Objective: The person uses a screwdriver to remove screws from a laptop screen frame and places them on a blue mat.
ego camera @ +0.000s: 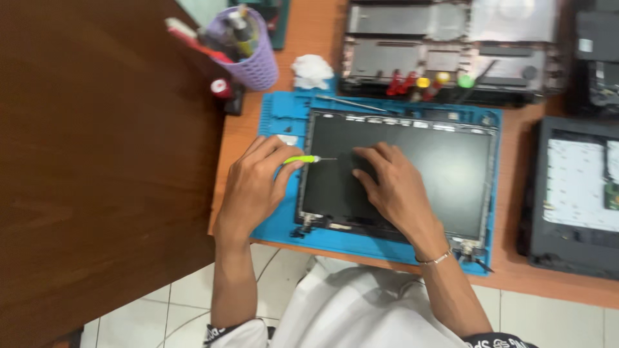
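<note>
- The left hand (255, 187) is pinching a small green screwdriver (302, 159) between thumb and fingers, its thin tip lying over the left edge of the dark laptop screen (412, 167).
- The right hand (393, 187) is resting flat on that screen, fingers spread.
- The screen is lying on a blue mat (277, 122) on the orange bench (561, 283).
- A purple cup (255, 55) of tools is standing beyond the mat, beside a white wad (311, 69).
- An opened laptop base (451, 45) is sitting behind the mat.

green screwdriver (300, 159) level; dark laptop screen (412, 174) flat on blue mat (277, 122).
</note>
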